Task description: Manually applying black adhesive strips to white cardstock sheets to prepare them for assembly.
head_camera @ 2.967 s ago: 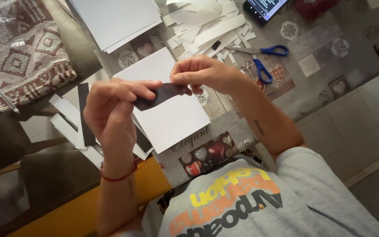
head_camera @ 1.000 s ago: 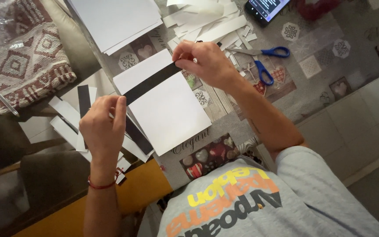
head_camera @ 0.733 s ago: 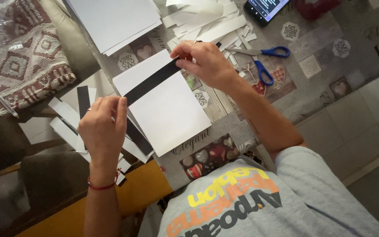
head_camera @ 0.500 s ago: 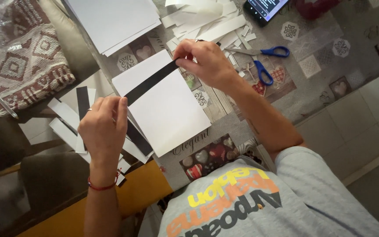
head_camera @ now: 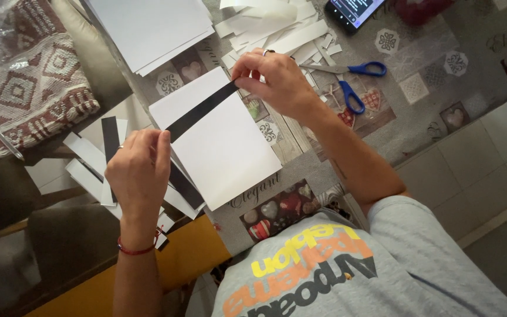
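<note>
Above the white sheet (head_camera: 221,152), left hand (head_camera: 139,170) and right hand (head_camera: 274,79) pinch black strip (head_camera: 200,110) (taut).

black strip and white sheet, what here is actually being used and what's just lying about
In use:
- black strip, stretched between left hand and right hand
- white sheet under it

Lying about:
- blue-handled scissors
- white offcut strips
- stack of white sheets
- phone
- patterned cloth

Blue scissors (head_camera: 353,82) upper right on patterned tablecloth (head_camera: 441,76), phone (head_camera: 356,10) at top edge, white strip pile (head_camera: 277,26) top centre, paper stack (head_camera: 151,26) upper left, woven fabric (head_camera: 27,88) far left.
</note>
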